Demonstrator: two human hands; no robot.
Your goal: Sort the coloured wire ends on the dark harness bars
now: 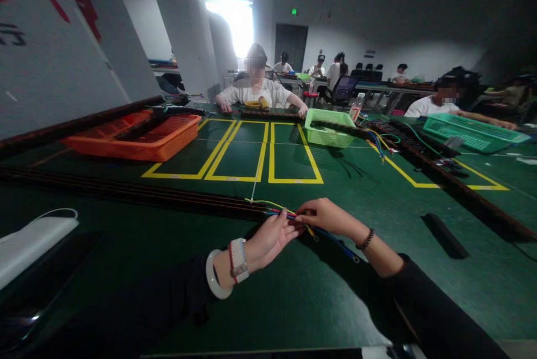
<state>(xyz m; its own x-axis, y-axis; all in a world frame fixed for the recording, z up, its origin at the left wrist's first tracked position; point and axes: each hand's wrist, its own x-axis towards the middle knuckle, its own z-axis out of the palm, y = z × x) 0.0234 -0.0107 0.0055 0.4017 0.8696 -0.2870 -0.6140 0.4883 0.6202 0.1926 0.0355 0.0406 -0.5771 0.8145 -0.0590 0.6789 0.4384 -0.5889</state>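
Both of my hands meet on a bundle of coloured wires [335, 240] in yellow, red and blue, low over the green table. My left hand [271, 241] is closed about the wires from below, thumb on top. From the right, my right hand [329, 217] pinches the same wires near the left fingertips. Ring terminals [356, 259] tip the loose wire ends to the right. Leftward, the wires run into a long dark channel [188, 202] lying across the table. A white cable tie [253, 191] sticks up at the channel's right end.
An orange basket [168, 146] stands at left, a light green basket [329, 138] behind my right hand. Yellow taped frames [296, 181] mark the table. A dark strip [445, 235] and a long dark channel [457, 194] lie at right. A person [260, 90] sits opposite.
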